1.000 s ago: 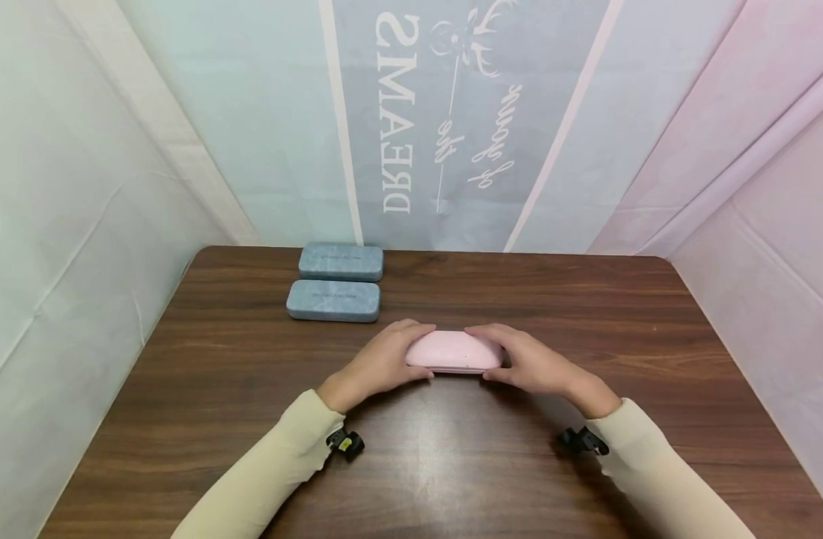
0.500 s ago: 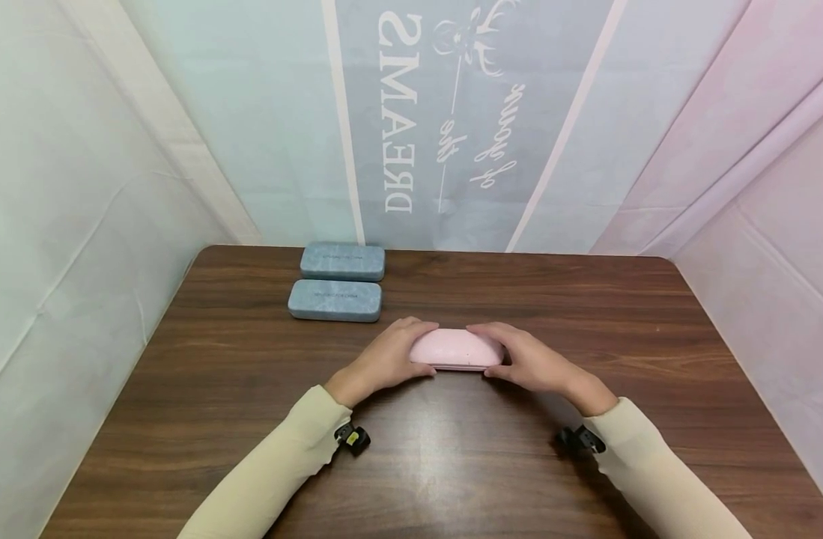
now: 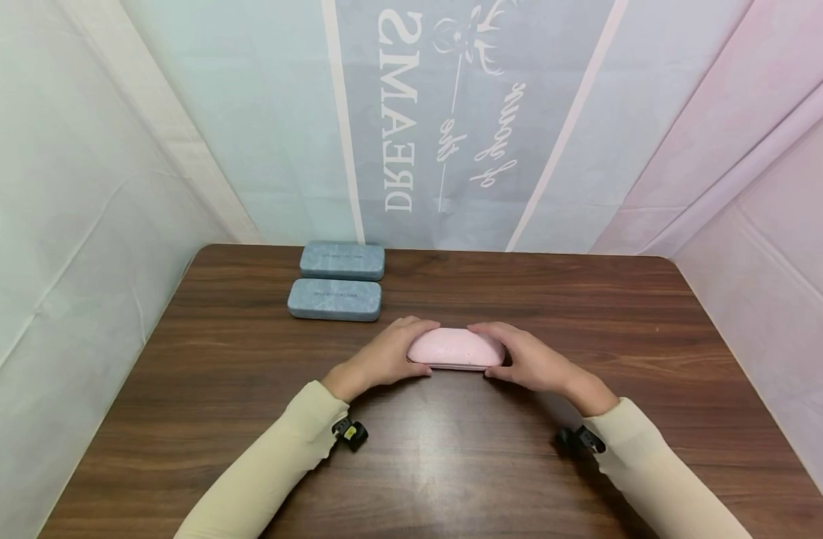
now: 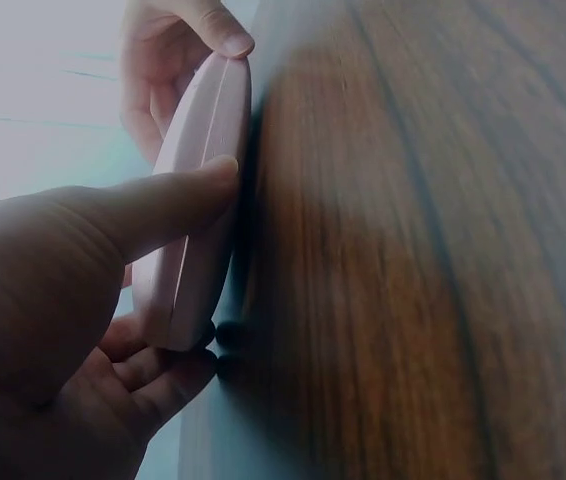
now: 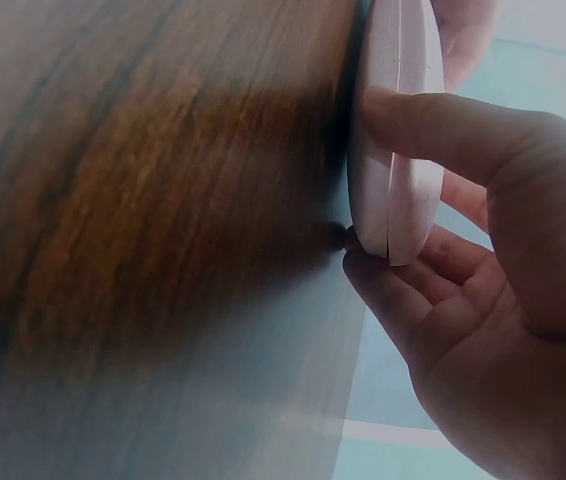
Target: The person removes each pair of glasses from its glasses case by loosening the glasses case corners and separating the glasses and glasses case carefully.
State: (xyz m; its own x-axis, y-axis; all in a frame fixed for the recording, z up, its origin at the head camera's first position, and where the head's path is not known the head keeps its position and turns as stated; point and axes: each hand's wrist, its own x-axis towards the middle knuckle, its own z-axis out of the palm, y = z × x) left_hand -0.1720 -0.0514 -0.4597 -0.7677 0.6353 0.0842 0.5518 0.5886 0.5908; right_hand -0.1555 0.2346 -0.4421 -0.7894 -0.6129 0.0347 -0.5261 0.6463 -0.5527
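Case (image 3: 455,349), pink, one item, rounded lid uppermost, closed, with a seam along the side facing the person and a small dark speck low on the lid. Location: between left hand (image 3: 382,355) and right hand (image 3: 539,363), lying lengthwise from one to the other. Left hand: grasping the left end, left thumb (image 4: 168,210) laid across the seam on the near side, fingers (image 4: 168,395) curled round the end. Right hand: grasping the right end in like manner, right thumb (image 5: 443,130) over the seam, fingertips (image 5: 363,272) low by the tabletop (image 3: 424,479), brown, wood-grained. Underside directly above the wood; resting on it or just clear, not possible to tell. Ahead of left hand and to its left: two oblong blue-grey cases, closed, lid lettering too small to read; nearer case (image 3: 335,299) just beside farther case (image 3: 342,260), roughly parallel, both well apart from right hand. Behind the hands: cream left sleeve (image 3: 269,464) and right sleeve (image 3: 667,468), each with a black device at the cuff, left device (image 3: 350,433) and right device (image 3: 579,440). Beyond both hands, past the far edge: pale blue backdrop (image 3: 283,112), white lettering mirrored, including DREAMS.
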